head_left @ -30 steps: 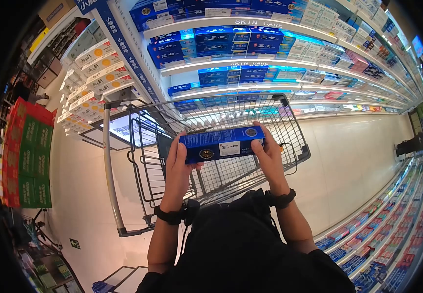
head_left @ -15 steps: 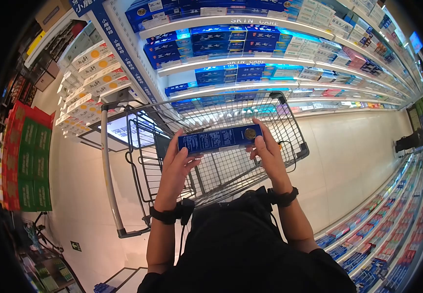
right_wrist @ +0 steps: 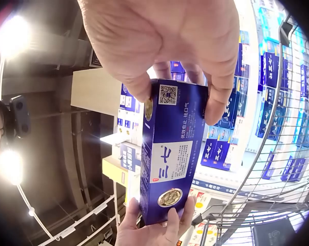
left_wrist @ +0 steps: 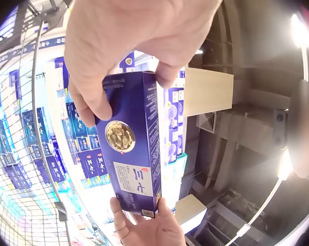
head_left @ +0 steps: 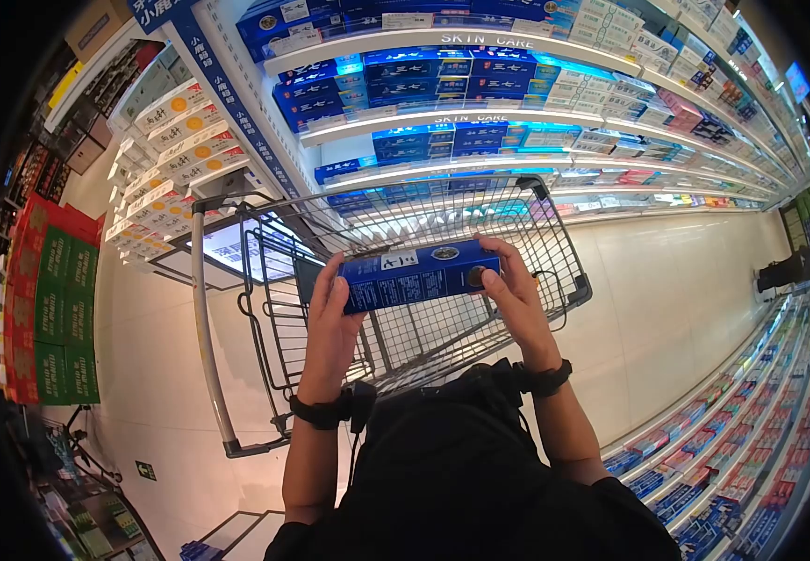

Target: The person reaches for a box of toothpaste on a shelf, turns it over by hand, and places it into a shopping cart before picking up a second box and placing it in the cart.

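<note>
Between my two hands is a long blue toothpaste box point(head_left: 409, 273), level above the shopping cart. My left hand point(head_left: 328, 323) grips its left end, thumb on the near side and fingers behind. At the other end my right hand point(head_left: 523, 304) holds it with the thumb near the corner. A text-covered side shows in the head view, with a white label beyond it. Another broad side, with a white label and a round gold-rimmed picture, shows on the box point(left_wrist: 127, 141) in the left wrist view. A QR code is on the box point(right_wrist: 170, 133) in the right wrist view.
Below the box stands a wire shopping cart point(head_left: 564, 252) with a grey handle point(head_left: 207, 327). Lit shelves point(head_left: 554, 56) of boxed goods run along the far side. Stacked white cartons point(head_left: 176, 140) and red-green boxes point(head_left: 59, 309) stand left. More shelves point(head_left: 732, 439) line the lower right.
The box has turned about its long axis between my hands, bringing different sides into view. Both hands stay at its ends, the fingers shifting slightly. The cart has barely moved in view.
</note>
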A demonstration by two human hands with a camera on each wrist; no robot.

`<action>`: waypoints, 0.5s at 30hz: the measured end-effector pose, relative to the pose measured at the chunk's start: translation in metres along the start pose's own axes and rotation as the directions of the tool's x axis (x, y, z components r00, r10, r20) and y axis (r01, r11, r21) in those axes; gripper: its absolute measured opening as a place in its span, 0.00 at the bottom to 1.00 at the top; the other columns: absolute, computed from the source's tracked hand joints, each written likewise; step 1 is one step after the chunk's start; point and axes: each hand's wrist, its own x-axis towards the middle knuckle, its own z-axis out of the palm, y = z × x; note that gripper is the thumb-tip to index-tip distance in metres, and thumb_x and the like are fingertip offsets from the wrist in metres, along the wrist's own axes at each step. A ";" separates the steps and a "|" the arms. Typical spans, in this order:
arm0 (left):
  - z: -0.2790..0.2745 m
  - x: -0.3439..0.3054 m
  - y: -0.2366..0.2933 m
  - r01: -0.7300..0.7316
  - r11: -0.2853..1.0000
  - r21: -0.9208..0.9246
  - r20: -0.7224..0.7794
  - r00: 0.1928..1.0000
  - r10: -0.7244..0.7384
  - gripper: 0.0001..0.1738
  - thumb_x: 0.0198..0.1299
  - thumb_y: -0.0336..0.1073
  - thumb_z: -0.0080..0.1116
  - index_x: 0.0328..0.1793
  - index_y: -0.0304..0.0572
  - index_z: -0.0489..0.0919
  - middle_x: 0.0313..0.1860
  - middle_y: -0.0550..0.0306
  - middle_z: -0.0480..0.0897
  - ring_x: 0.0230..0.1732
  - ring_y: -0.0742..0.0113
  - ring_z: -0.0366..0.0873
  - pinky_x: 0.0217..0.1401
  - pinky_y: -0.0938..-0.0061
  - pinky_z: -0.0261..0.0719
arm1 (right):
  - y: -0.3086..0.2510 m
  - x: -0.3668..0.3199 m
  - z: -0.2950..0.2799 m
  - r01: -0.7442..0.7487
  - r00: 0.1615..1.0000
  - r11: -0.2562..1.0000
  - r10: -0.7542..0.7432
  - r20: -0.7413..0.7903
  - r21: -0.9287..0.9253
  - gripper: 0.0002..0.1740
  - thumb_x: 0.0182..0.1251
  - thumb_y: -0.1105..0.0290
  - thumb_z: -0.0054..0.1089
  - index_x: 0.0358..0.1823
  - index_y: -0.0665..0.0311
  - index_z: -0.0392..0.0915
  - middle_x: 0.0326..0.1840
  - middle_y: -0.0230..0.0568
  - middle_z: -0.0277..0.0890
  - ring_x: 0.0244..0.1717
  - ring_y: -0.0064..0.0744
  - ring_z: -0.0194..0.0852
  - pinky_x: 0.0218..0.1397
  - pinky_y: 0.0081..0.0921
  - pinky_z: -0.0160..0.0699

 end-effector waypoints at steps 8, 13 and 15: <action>-0.006 0.006 -0.008 0.012 0.992 -0.124 0.030 1.000 -0.008 0.26 0.74 0.40 0.43 0.71 0.30 0.60 0.60 0.49 0.73 0.62 0.65 0.72 0.69 0.65 0.68 | 0.011 0.004 -0.006 0.016 1.000 1.000 -0.016 -0.016 -0.001 0.24 0.74 0.54 0.52 0.62 0.62 0.66 0.71 0.46 0.60 0.62 0.33 0.66 0.62 0.29 0.69; 0.000 0.005 -0.003 0.014 0.994 -0.110 0.018 1.000 -0.012 0.28 0.68 0.33 0.47 0.72 0.30 0.59 0.60 0.48 0.73 0.62 0.63 0.71 0.69 0.65 0.67 | 0.013 0.005 -0.008 -0.025 0.998 1.000 0.025 -0.049 -0.001 0.22 0.74 0.54 0.50 0.60 0.61 0.67 0.72 0.46 0.59 0.65 0.32 0.62 0.63 0.29 0.67; 0.004 0.004 -0.001 0.005 0.993 -0.119 0.013 1.000 -0.004 0.31 0.65 0.31 0.48 0.73 0.29 0.58 0.61 0.47 0.72 0.62 0.62 0.71 0.69 0.65 0.67 | 0.014 0.006 -0.009 -0.009 0.999 1.000 0.011 -0.046 0.026 0.20 0.74 0.58 0.49 0.61 0.61 0.67 0.72 0.46 0.59 0.65 0.32 0.62 0.63 0.29 0.67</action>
